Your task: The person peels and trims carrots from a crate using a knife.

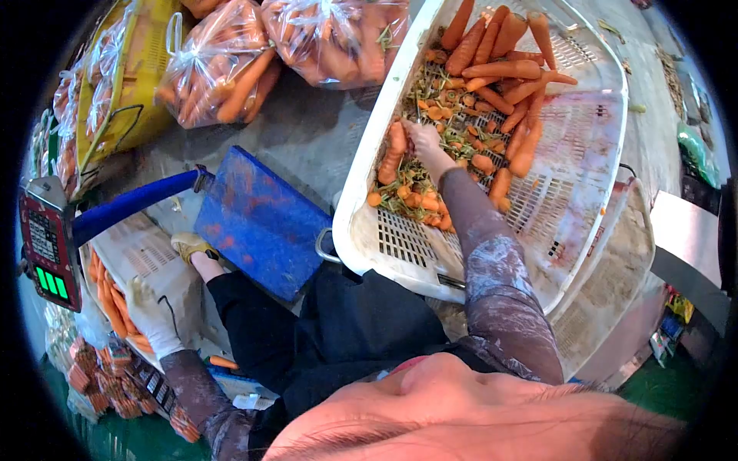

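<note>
My right hand, bare, reaches into a large white slotted basket. Its fingers are bent together at the upper end of a knobbly carrot beside the basket's left wall. Around it lie carrot pieces and green trimmings, with a pile of whole carrots farther up. At the lower left, my left hand wears a white glove and rests at the edge of a pale container. Its fingers look loosely extended beside several long carrots; nothing shows in them.
A blue scale platform stands between the containers, its display at far left. Tied clear bags of carrots and a yellow crate are at the upper left. Wrapped orange packs lie lower left. My foot is near the platform.
</note>
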{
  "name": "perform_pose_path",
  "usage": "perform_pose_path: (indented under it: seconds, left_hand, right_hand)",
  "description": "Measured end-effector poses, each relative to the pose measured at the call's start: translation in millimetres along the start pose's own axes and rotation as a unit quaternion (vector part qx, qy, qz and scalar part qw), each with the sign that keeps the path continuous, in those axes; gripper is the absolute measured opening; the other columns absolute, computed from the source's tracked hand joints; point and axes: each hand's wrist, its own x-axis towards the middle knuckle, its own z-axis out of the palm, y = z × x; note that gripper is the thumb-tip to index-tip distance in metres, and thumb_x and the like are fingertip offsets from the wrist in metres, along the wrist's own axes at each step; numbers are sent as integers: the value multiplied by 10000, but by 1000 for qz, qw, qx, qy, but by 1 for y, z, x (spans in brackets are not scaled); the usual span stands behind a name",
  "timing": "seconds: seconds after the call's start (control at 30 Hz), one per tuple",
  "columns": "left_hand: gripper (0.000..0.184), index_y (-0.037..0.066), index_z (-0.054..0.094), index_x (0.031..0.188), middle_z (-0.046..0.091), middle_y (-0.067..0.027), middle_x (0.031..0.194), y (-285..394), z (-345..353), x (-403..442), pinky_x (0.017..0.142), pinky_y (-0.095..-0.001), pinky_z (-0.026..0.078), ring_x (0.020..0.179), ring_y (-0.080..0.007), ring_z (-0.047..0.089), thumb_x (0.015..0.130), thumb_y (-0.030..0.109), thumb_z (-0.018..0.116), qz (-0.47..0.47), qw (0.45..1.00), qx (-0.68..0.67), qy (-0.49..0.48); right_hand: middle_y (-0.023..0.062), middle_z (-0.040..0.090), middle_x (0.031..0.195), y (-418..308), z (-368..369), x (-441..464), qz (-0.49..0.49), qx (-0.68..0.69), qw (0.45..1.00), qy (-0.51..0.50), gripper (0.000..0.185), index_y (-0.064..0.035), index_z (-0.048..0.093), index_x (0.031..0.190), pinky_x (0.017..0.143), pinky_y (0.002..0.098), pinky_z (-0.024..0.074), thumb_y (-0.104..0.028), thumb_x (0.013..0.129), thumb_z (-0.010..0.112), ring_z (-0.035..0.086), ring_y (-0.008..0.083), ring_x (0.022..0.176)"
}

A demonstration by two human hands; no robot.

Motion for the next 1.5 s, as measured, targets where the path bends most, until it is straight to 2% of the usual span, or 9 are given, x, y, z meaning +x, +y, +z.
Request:
perform_pose_path:
  seconds: [0.17, 0.47, 0.77, 0.9, 1.0, 1.17, 1.23, 1.37, 1.5]
  left_hand:
    - [286, -1, 537, 1133, 604, -75, 969, 32, 146, -83, 752, -235, 468, 874, -134, 572, 884, 140, 527, -87, 986, -33, -141]
    - [251, -8, 555, 1085, 611, -64, 932, 115, 312, -180, 781, -245, 468, 845, -116, 577, 839, 39, 566, 64, 864, 47, -497]
    - [282, 10, 558, 1026, 621, -101, 908, 100, 429, -269, 700, -297, 491, 776, -195, 605, 864, 240, 533, -399, 707, -220, -541]
    - [426, 0, 503, 1080, 586, -179, 1015, 118, 450, -309, 878, -432, 455, 967, -319, 570, 835, 340, 579, -568, 636, -248, -460]
    - [484, 18, 477, 1133, 565, -187, 1064, 113, 471, -325, 940, -485, 410, 1040, -341, 536, 815, 360, 603, -473, 552, -443, -526]
    - [478, 34, 482, 1148, 593, -146, 986, 77, 472, -305, 867, -460, 459, 927, -325, 583, 773, 279, 648, -447, 634, -342, -530]
    - [458, 35, 488, 1142, 598, -128, 931, 69, 469, -298, 781, -408, 497, 832, -288, 596, 760, 228, 652, -363, 672, -306, -568]
    - [434, 41, 511, 1109, 597, -56, 893, 50, 469, -297, 660, -273, 503, 738, -156, 592, 750, 204, 693, -190, 777, -120, -588]
    - [414, 45, 520, 1093, 599, -28, 886, 56, 475, -311, 621, -238, 485, 707, -121, 579, 755, 192, 708, -156, 762, -94, -622]
  right_hand:
    - [12, 538, 591, 17, 6, 48, 15, 83, 995, -52, 203, -75, 601, 743, 395, 268, 365, -258, 803, 667, 456, 121, 439]
    - [-29, 492, 607, -4, -15, -23, -4, 49, 983, -176, 159, -141, 587, 812, 453, 227, 353, -295, 818, 623, 424, 99, 469]
    - [-34, 443, 592, -69, -156, -128, -223, 361, 854, -302, 282, 26, 566, 1044, 406, 197, 278, -94, 794, 615, 369, 53, 463]
    - [64, 543, 947, -60, -187, -208, -315, 456, 771, -314, 393, -38, 518, 1085, 398, 183, 312, -31, 698, 585, 408, 54, 498]
    - [88, 463, 1191, -35, -194, -228, -376, 303, 808, -337, 429, -51, 564, 1016, 392, 187, 321, 13, 592, 584, 432, 65, 472]
    - [29, 537, 885, -41, -209, -234, -427, 314, 784, -321, 252, -31, 627, 921, 475, 198, 394, -57, 671, 652, 462, 70, 529]
    - [-16, 522, 737, -44, -222, -219, -450, 165, 862, -164, 221, -16, 624, 925, 505, 225, 422, -133, 742, 663, 487, 84, 552]
    - [50, 596, 641, -35, -212, -211, -557, -348, 738, 154, 141, -101, 612, 823, 524, 354, 467, -211, 747, 657, 609, 245, 584]
    - [69, 582, 646, -30, -187, -214, -545, -370, 733, 171, 201, -103, 532, 710, 545, 391, 469, -201, 666, 702, 609, 261, 635]
